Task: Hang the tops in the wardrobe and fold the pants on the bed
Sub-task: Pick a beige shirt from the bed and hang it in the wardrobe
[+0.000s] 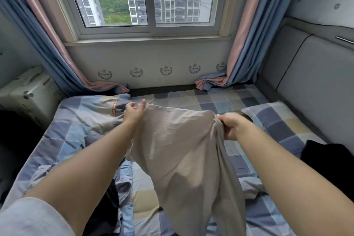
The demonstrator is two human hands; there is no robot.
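Beige garment held up over the checked bed | right hand fingers curled, gripping its upper edge | left hand fingers loosely spread against the opposite edge | window behind

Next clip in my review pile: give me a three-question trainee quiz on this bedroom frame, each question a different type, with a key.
1. True or false: the beige garment lies folded flat on the checked bed.
2. Multiple choice: which hand grips a bunched edge of the garment in a fist? A) left hand B) right hand C) neither
3. Fill in: the hard case at the far left, beside the bed, is a pale ____.

Key
1. False: it is held up above the bed, hanging down in folds.
2. B: the left hand's fingers look loosely spread at the garment's top corner.
3. suitcase
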